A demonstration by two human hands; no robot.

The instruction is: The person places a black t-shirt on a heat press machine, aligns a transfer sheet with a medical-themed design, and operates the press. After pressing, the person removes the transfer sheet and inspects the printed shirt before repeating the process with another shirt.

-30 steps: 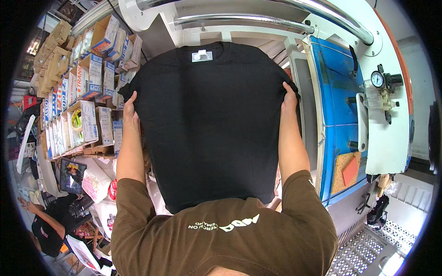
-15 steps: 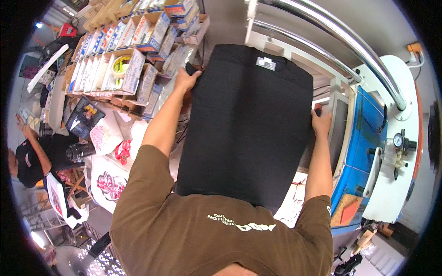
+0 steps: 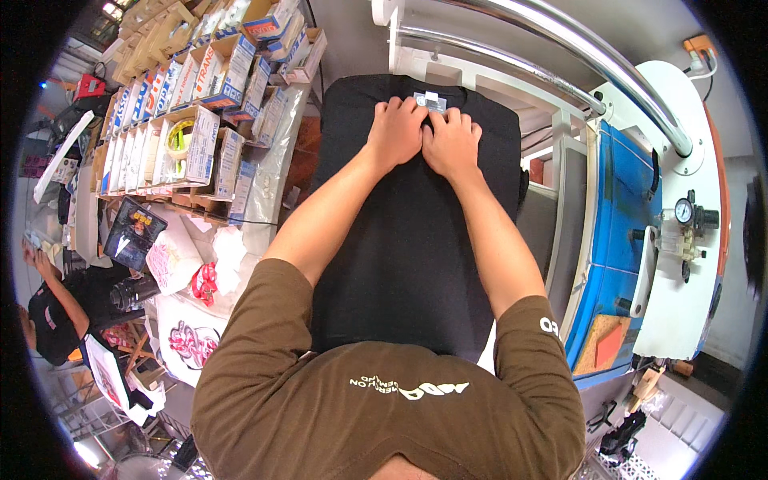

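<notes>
A black T-shirt lies spread out in front of me, its collar at the far end and a pale neck label inside. My left hand rests on the shirt just below the collar, fingers bent and apart. My right hand is beside it in a similar pose, thumb close to my left hand and fingertips by the label. Any fabric pinched under the fingertips is too small to make out.
Cardboard boxes are stacked at the left, above printed garments. A co-worker is at far left. On the right stands a white machine with chrome bars, a blue section and a pressure gauge.
Both hands have moved inward from the shirt's side edges to its middle below the collar, releasing the edges. The shirt now lies flat, and the view has shifted.
</notes>
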